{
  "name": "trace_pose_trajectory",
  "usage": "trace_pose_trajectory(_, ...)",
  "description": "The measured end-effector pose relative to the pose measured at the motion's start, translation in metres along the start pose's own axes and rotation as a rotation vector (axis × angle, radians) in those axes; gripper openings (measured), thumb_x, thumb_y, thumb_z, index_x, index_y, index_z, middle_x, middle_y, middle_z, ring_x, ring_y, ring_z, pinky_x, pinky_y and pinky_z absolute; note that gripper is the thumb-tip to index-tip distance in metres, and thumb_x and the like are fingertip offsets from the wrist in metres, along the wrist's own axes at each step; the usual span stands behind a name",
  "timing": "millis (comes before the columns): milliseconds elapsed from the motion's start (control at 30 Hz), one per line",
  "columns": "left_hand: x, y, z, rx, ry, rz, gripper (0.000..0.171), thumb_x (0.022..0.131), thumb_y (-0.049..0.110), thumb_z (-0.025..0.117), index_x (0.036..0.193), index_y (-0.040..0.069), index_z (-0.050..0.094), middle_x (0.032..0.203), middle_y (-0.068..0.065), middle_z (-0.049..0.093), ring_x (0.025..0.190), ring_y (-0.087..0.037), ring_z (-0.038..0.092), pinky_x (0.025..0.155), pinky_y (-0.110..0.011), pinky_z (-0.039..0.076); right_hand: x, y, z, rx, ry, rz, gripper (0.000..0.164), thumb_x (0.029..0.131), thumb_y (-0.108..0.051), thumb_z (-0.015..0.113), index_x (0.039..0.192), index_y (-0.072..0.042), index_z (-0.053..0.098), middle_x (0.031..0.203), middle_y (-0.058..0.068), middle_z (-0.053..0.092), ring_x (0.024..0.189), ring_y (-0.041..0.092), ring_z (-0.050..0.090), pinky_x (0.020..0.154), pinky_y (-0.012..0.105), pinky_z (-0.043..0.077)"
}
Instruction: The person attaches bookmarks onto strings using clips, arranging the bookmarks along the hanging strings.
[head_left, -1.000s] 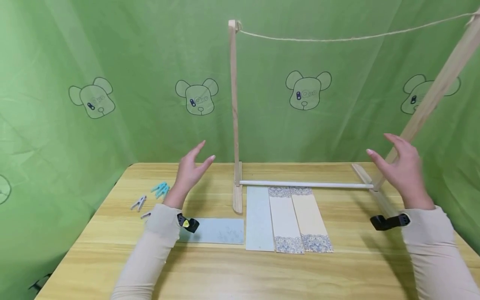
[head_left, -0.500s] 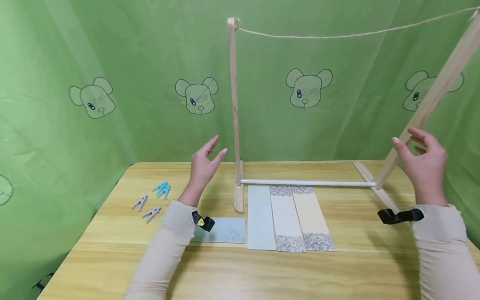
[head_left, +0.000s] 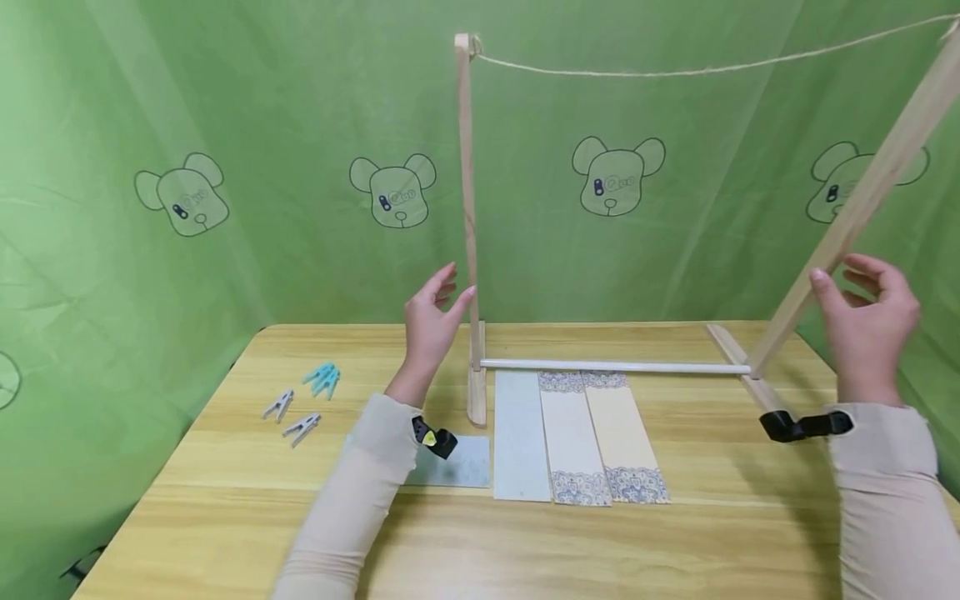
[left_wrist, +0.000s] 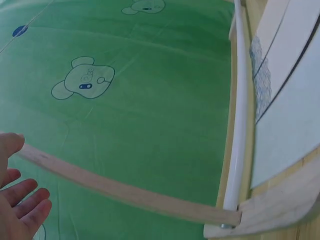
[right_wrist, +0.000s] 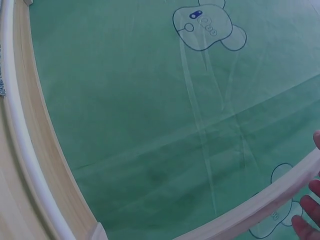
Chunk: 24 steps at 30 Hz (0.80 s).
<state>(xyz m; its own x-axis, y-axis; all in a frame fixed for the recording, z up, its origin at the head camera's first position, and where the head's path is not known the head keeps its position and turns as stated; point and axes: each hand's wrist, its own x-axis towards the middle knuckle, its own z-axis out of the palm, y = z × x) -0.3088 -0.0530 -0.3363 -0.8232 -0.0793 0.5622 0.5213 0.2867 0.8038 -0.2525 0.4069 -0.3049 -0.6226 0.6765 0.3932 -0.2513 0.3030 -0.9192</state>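
A wooden stand has a left post (head_left: 467, 192) and a right post (head_left: 862, 200), joined low down by a white rod (head_left: 615, 366) and up top by a sagging string (head_left: 645, 74). My left hand (head_left: 431, 329) is at the left post's outer side, thumb tip overlapping the wood. In the left wrist view its loosely bent fingers (left_wrist: 35, 212) and thumb are spread on either side of the post's line. Beside the right post is my right hand (head_left: 870, 325), its thumb at the wood's edge and the fingers behind, relaxed and apart in the right wrist view.
In front of the rod lie a pale blue strip (head_left: 521, 437), a white strip (head_left: 573, 433) and a cream strip (head_left: 622, 429) with lace print. Another blue strip (head_left: 468, 461) lies crosswise, partly under my left forearm. Blue clothespins (head_left: 322, 379) and grey clothespins (head_left: 302, 428) are at left.
Both hands have moved right: the left up to the left post, the right across to the outer side of the right post. The strips and clothespins stay put.
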Motion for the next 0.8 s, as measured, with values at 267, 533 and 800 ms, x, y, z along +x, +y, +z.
trace_pose_trajectory(267, 0.000, -0.006, 0.013, -0.046, 0.063, -0.018, 0.036, 0.085, 0.016, 0.069, 0.116, -0.001, 0.060, 0.114, -0.017, 0.064, 0.101, -0.031, 0.062, 0.091, -0.041, 0.052, 0.007, 0.007, 0.000, 0.044, 0.008, 0.072, 0.040, 0.078, -0.014, 0.077, 0.116, -0.014, 0.063, 0.107, -0.011, 0.059, 0.098, 0.001, 0.055, 0.082, 0.006, 0.046)
trace_pose_trajectory(533, 0.002, -0.006, 0.022, -0.079, 0.092, -0.038, 0.031, 0.084, 0.010, 0.070, 0.111, 0.000, 0.061, 0.108, -0.013, 0.066, 0.095, -0.026, 0.063, 0.082, -0.030, 0.056, 0.011, 0.017, 0.002, 0.193, -0.028, 0.150, 0.028, 0.074, -0.007, 0.079, 0.100, -0.013, 0.069, 0.087, -0.010, 0.065, 0.080, 0.000, 0.060, 0.070, 0.004, 0.048)
trace_pose_trajectory(800, 0.002, -0.011, 0.030, -0.034, 0.122, -0.040, 0.033, 0.080, 0.004, 0.072, 0.111, -0.001, 0.060, 0.109, -0.012, 0.064, 0.094, -0.022, 0.063, 0.072, -0.018, 0.056, 0.014, 0.023, -0.001, 0.237, -0.032, 0.228, 0.019, 0.076, -0.001, 0.076, 0.089, -0.014, 0.070, 0.077, -0.010, 0.066, 0.071, 0.000, 0.061, 0.063, 0.004, 0.049)
